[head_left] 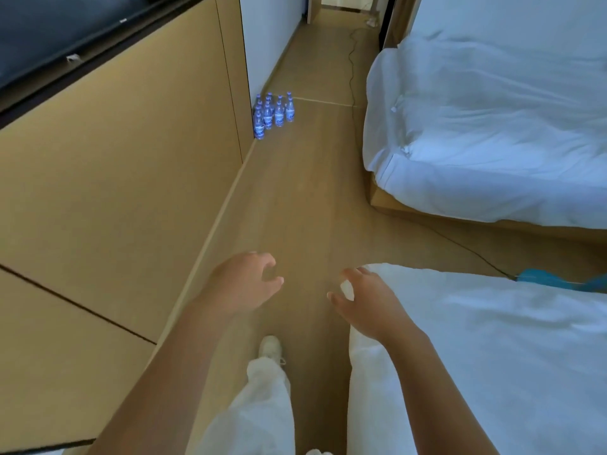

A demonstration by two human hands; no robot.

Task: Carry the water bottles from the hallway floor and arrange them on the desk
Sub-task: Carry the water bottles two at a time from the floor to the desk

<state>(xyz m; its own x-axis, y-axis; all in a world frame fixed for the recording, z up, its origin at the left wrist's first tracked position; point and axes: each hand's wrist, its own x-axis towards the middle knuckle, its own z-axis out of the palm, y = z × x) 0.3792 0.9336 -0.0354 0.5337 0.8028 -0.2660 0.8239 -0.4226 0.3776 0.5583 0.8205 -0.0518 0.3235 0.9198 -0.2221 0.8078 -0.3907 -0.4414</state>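
Nearest the camera, a leg in pale trousers (262,405) and a white shoe (271,348) stood on the wooden floor (295,208), mid-stride down the aisle. Just above them both bare hands were held out in front. The left hand (244,282) had its fingers loosely curled and its grip was empty; the right hand (364,302) was the same, fingers spread and relaxed, holding nothing, with the corner of the near bed (492,356) just beside it on the right.

On the left ran a long wooden cabinet wall (131,159), and further along on the right lay a second bed (492,126) with rumpled white covers. A thin dark cable (353,60) trailed along the floor near that far bed.

The water bottles (274,114) stood upright in a tight cluster on the floor at the far left, against the end of the cabinet wall, well apart from both hands. No counter was in view.

The step in hand appeared to be the approach. To do it well, the person would likely walk up close, keeping clear of the cable, crouch squarely before the cluster, and take the outer bottles first by the body so the neighbours were not knocked over.
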